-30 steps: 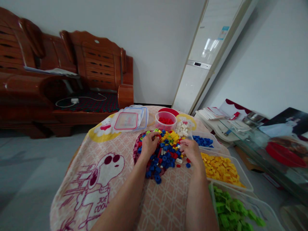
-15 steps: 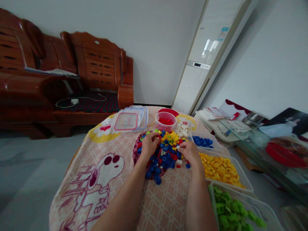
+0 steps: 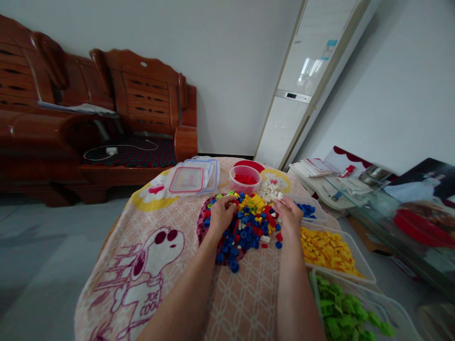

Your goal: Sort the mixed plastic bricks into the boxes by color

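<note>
A mixed heap of toy bricks [image 3: 245,236] in blue, red, yellow, green and white lies on the tablecloth [image 3: 249,293]. My left hand [image 3: 222,217] rests at the heap's left side, fingers bent over the bricks, with a gap between thumb and forefinger. At the heap's upper right, my right hand [image 3: 288,214] pinches a small white toy brick [image 3: 279,195]. Just beyond those fingertips is a small pile of white bricks [image 3: 268,187]. The right hand partly covers a clear box of blue bricks [image 3: 307,210].
A round tub of red bricks [image 3: 245,180] stands behind the heap. Clear boxes of yellow bricks [image 3: 329,248] and green bricks [image 3: 343,308] line the right side. Container lids [image 3: 188,179] lie at the back left. A glass table [image 3: 380,213] stands further right.
My right hand has moved up and right from the heap to the white pile, carrying a white toy brick. My left hand has stayed nearly still.
</note>
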